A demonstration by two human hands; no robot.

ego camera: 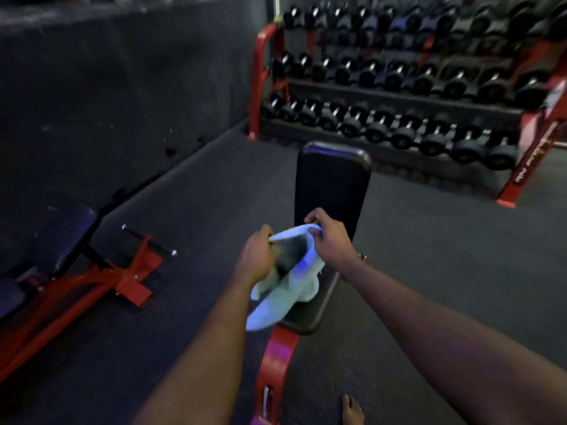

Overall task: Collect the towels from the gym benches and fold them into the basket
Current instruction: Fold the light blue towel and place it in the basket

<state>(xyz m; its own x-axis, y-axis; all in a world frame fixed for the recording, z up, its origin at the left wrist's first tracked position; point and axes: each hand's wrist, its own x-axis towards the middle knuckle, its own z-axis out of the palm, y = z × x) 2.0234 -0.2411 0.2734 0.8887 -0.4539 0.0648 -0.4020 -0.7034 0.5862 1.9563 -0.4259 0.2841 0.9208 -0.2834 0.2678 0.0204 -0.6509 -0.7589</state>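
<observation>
The pale towel point(287, 291) hangs between both hands over the near half of the desk point(333, 185), here a flat black-padded gym bench that runs straight away from the person toward the dumbbell rack point(399, 87). The left hand point(256, 260) pinches one end of the top hem and the right hand point(329, 237) pinches the other, fingers curled over the cloth. The stretched hem lies roughly across the desk, its right end a little higher and farther out. From that hem the towel falls back toward the person, so its long axis follows the desk's length. Its lower folds are bunched at the desk's near left edge, and a lobe droops past that edge, just above the red frame point(276, 348). Whether the bunch rests on the pad or hangs just clear of it cannot be told in the blur. The left hand is the nearer to the body and to the loose end, so it seems better placed to gather the slack. To the right of the desk the floor point(429, 256) is open. On the left a second bench point(61, 256) lies well apart. A bare foot point(352, 409) stands beside the frame. No basket is in view, so the fold looks likely to start in the air or on the pad.
</observation>
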